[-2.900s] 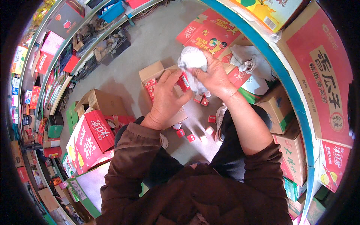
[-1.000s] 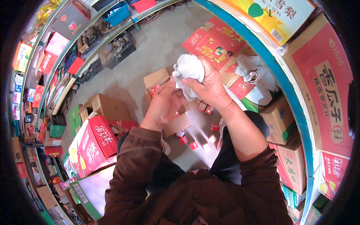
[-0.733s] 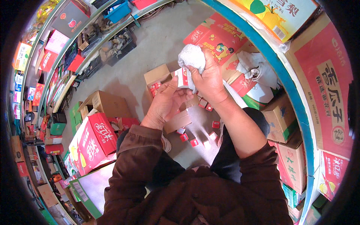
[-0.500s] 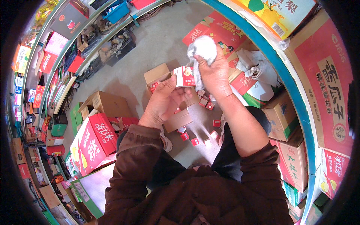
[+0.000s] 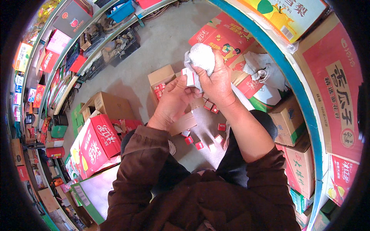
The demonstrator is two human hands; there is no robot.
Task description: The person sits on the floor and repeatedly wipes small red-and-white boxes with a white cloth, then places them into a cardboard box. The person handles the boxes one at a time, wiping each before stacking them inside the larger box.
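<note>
Between thumb and fingers, my left hand (image 5: 175, 100) grips a small red and white box (image 5: 188, 77). My right hand (image 5: 219, 82) is closed on a bunched white cloth (image 5: 202, 57), which lies against the box's right side and covers part of it. Both hands are close together over the floor. Beneath them stands an open brown carton (image 5: 162, 74) with red-patterned small boxes inside, partly hidden by my left hand. Several small red boxes (image 5: 199, 145) lie loose on the floor between my feet.
On the left, shelves (image 5: 65, 73) are packed with goods, and a red carton (image 5: 101, 140) stands near my left arm. A teal-edged shelf (image 5: 285, 61) curves along the right, with large cartons (image 5: 335, 92) on it. A flattened red carton (image 5: 231, 38) and grey cloth (image 5: 266, 69) lie ahead.
My right hand has brought the white cloth left and against the small box. The box has turned in my left hand, so a narrower white side shows now.
</note>
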